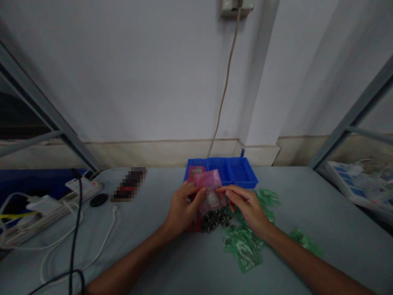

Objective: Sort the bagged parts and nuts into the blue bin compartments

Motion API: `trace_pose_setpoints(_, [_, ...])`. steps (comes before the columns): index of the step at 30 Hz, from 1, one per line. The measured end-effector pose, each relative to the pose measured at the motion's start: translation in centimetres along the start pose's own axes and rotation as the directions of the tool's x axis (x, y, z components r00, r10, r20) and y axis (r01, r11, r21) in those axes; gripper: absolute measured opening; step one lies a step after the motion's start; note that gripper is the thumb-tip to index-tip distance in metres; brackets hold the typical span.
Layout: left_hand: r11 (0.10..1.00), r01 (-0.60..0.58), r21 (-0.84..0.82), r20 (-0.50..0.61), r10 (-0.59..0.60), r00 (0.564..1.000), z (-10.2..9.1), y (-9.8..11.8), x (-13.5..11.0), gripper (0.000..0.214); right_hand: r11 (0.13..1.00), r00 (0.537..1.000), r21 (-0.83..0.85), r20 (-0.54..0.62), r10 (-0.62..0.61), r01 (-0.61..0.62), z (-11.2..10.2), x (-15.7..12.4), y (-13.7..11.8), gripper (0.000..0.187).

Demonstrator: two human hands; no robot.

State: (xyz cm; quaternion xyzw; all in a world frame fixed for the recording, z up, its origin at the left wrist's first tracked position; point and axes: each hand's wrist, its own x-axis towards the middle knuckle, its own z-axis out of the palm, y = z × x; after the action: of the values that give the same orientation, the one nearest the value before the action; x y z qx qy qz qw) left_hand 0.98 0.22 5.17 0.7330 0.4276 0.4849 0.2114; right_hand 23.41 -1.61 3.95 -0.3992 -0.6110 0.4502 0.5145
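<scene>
A pink translucent plastic bag (209,179) with something pale inside is held up in front of me. My left hand (186,207) pinches its left edge between thumb and fingers. At the bag's right side is my right hand (250,207), its index fingertip against the plastic and the other fingers bent in. Just below the bag lies a pile of small dark metal parts (215,220), partly covered by it. More pink plastic (194,224) shows under my left hand. Several green plastic bags (245,248) with small contents lie below and beside my right hand.
Behind the hands stands a blue tray (242,173) with compartments, pink plastic in its left one. To the left are a power strip (46,217), white and black cables (75,229), a black round disc (98,200) and a blurred-out object (129,184). A white crate (353,180) is at right.
</scene>
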Motion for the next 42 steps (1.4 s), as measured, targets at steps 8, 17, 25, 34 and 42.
trace_pose_setpoints(8, [0.992,-0.001,-0.126,0.001,0.001,1.000,0.1,-0.1,0.0,0.050,0.998,0.999,-0.058,-0.007,-0.034,0.033,0.0,0.0,0.1,0.024])
trace_pose_setpoints(17, [0.980,-0.163,-0.114,0.126,0.178,0.976,-0.4,0.3,0.0,0.046,0.998,0.990,-0.055,-0.136,-0.048,0.040,0.2,0.4,0.4,0.027])
trace_pose_setpoints(25, [0.982,-0.187,-0.012,0.269,0.183,0.946,0.5,-0.7,-1.4,0.055,0.966,0.975,0.234,-0.160,0.152,-0.112,0.6,0.4,0.7,0.052])
trace_pose_setpoints(34, [0.982,-0.177,0.070,0.034,0.175,0.984,0.2,-0.6,-0.2,0.015,0.972,0.971,0.190,-0.165,0.173,-0.141,0.7,0.4,0.5,0.037])
trace_pose_setpoints(42, [0.921,0.270,-0.280,0.140,-0.239,0.961,1.2,-0.3,-0.2,0.038,0.982,0.992,0.169,-0.077,0.098,-0.084,0.9,0.0,0.4,0.035])
